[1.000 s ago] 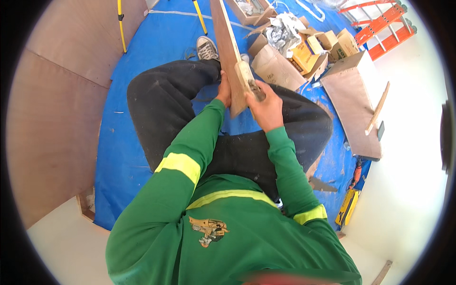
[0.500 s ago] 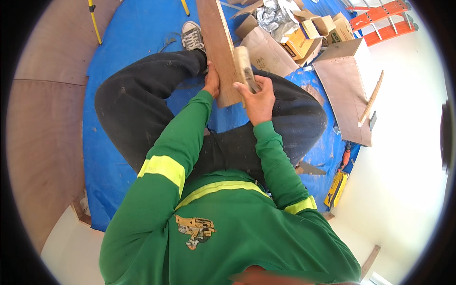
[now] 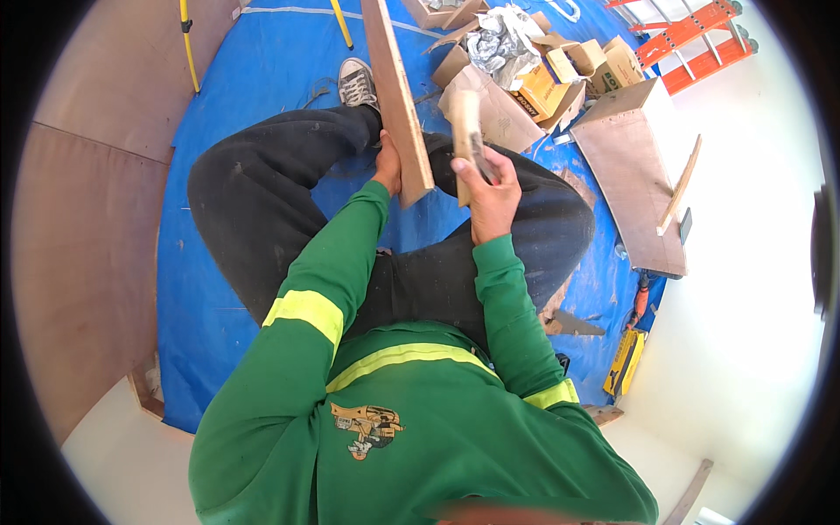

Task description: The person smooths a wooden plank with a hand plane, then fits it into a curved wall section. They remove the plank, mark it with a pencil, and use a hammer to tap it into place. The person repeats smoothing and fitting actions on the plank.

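A long reddish-brown wooden board (image 3: 398, 105) stands tilted between my knees, its near end toward me. My left hand (image 3: 389, 164) is closed round the board's left side near that end; some of the fingers are hidden behind it. In my right hand (image 3: 493, 197) is a pale wooden hand plane (image 3: 466, 127) with a dark patch in its middle. The plane is held upright just right of the board's edge, with a gap between them. My thumb lies along the plane's near part and the fingers wrap its right side.
Blue sheeting (image 3: 206, 324) covers the floor. Open cardboard boxes (image 3: 503, 114) with crumpled silver wrapping stand far right, by an orange ladder (image 3: 691, 44). A wooden box (image 3: 626, 166), a handsaw (image 3: 577, 324) and a yellow package (image 3: 624, 363) lie along the right. Yellow legs (image 3: 188, 52) stand far left.
The hand plane has come off the board's edge and moved right with my right hand. The board has turned, showing more of its edge; my left hand still holds it.
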A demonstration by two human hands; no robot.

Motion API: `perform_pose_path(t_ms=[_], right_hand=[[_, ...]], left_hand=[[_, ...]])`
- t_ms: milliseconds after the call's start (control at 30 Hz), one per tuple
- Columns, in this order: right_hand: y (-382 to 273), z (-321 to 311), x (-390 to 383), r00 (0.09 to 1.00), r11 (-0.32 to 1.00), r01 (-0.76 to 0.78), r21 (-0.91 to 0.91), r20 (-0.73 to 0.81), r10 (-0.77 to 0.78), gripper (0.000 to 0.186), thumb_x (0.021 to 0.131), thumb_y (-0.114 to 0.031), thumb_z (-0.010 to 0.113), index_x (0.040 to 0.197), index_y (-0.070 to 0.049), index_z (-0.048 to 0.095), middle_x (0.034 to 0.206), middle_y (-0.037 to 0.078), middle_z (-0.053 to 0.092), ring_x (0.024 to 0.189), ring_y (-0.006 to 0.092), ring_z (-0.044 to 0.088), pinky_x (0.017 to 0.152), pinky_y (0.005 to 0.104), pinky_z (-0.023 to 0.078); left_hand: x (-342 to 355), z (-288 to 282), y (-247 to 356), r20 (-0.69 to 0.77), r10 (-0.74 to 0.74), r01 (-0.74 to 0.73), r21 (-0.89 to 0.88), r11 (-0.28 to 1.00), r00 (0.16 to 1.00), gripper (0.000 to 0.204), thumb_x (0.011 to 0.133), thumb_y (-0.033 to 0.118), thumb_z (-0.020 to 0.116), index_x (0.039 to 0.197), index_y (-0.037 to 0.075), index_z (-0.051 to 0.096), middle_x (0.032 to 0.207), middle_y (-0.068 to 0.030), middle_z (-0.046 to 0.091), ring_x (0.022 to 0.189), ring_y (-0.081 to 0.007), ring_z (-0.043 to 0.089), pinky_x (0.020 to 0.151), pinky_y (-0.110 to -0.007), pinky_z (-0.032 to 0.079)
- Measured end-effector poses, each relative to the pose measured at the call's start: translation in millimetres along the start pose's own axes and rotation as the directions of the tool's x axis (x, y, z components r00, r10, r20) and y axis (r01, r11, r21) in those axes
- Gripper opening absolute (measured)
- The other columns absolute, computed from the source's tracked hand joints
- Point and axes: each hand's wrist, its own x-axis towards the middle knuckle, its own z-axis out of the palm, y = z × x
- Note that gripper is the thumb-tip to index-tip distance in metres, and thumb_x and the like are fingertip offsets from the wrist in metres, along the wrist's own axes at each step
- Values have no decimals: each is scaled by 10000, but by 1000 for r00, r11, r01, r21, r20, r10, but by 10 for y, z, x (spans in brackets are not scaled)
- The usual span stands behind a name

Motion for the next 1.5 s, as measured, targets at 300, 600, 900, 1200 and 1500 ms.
perform_pose_path(t_ms=[300, 600, 900, 1200, 1500], right_hand=[[73, 245, -144, 966, 934, 49, -353, 253, 45, 544, 884, -219, 886, 1351, 6, 721, 1188, 103, 790, 1075, 164, 718, 975, 320, 556], [-346, 156, -501, 906, 838, 72, -541, 387, 172, 392, 984, -291, 729, 1311, -90, 648, 1067, 261, 745, 1045, 490, 710, 868, 491, 576], [62, 519, 44, 913, 823, 256, -507, 407, -33, 481, 963, -296, 772, 1340, -16, 666, 1147, 246, 768, 1129, 372, 761, 934, 415, 592], [599, 1616, 1805, 914, 736, 245, -631, 403, 41, 660, 932, -546, 750, 1369, -54, 694, 1250, 259, 747, 1216, 397, 710, 1015, 451, 568], [-184, 50, -462, 877, 893, 77, -444, 456, 151, 478, 1002, -224, 746, 1412, -27, 598, 1142, 228, 760, 1098, 369, 777, 942, 404, 588]], left_hand=[[-14, -3, -26, 246, 90, -21, -268, 963, 965, 753, 1098, 740, 325, 1487, 140, 563, 1415, -151, 643, 1262, -359, 647, 1103, -514, 532], [-130, -20, 60, 234, 9, 83, -379, 922, 972, 614, 1101, 698, 400, 882, 187, 659, 706, -7, 624, 625, -231, 624, 613, -427, 545], [261, -206, -272, 143, 132, -105, -179, 978, 981, 704, 1125, 687, 317, 1358, 99, 627, 1179, -101, 707, 1024, -249, 706, 892, -458, 601], [141, -28, -148, -51, -66, 59, -127, 990, 996, 709, 1143, 666, 243, 1415, 124, 610, 1086, -91, 717, 920, -253, 716, 787, -449, 627], [-131, 138, -46, 63, -36, 53, -287, 956, 997, 658, 1126, 684, 307, 1120, 138, 675, 861, -54, 677, 788, -226, 678, 723, -450, 595]])
